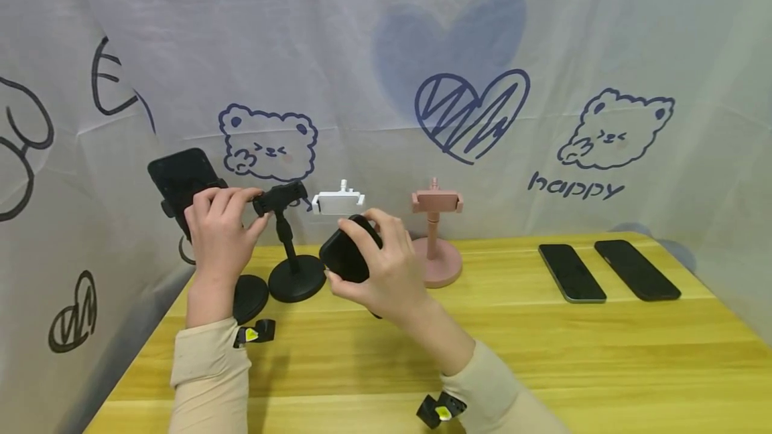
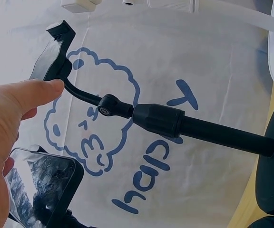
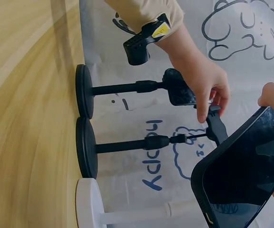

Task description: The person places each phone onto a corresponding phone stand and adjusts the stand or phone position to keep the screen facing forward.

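Note:
My left hand [image 1: 220, 230] pinches the left end of the clamp [image 1: 280, 197] on a black phone stand [image 2: 158, 121] between thumb and fingers. That clamp is tilted, and nothing sits in it. My right hand [image 1: 389, 266] grips a black smartphone [image 3: 239, 175] by its edges, thumb on one side and fingers on the other. The phone is tilted in the air in front of the stands, just right of the black stand. Behind my left hand, another smartphone [image 1: 183, 176] sits in a second black stand, whose round base [image 1: 249, 297] is partly hidden by my wrist.
A white phone stand [image 1: 339, 203] is mostly hidden behind my right hand and its phone. Beside it stands a pink phone stand [image 1: 433, 203]. Two dark phones, one nearer [image 1: 571, 273] and one farther right [image 1: 637, 270], lie on the wooden table [image 1: 512, 353]. A printed curtain [image 1: 362, 86] hangs behind.

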The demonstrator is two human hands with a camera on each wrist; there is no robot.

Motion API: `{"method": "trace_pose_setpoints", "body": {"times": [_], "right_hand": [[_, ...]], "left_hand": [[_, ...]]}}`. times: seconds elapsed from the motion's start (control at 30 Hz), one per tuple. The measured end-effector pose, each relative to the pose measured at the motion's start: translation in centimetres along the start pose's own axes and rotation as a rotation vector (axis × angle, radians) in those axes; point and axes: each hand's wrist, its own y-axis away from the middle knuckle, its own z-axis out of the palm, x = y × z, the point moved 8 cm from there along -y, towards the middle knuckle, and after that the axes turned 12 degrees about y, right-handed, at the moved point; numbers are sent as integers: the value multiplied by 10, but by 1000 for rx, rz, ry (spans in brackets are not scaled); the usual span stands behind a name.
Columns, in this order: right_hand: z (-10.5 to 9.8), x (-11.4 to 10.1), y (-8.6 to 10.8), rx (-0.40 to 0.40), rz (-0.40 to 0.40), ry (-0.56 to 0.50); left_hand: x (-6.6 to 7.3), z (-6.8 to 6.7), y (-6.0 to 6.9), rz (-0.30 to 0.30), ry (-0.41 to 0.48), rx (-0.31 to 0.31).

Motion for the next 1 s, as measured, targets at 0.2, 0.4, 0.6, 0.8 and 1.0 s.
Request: {"method": "trace_pose_setpoints", "body": {"times": [0.2,0.4,0.6,0.8,1.0], "right_hand": [[7,-5,-2,10,-19,10],[11,-6,-6,34,-21,16],[16,-6,-10,48,-17,5],[21,-6,-14,50,-12,6],[25,-9,-20,50,-19,10]], "left_hand": [[-1,-1,0,-5,5,-7],[-2,-1,-1,6,-1,-5],[-2,-2,-1,13,13,4],[-1,-3,-1,17,18,2],[-3,-3,0,37,-6,-18]]}}
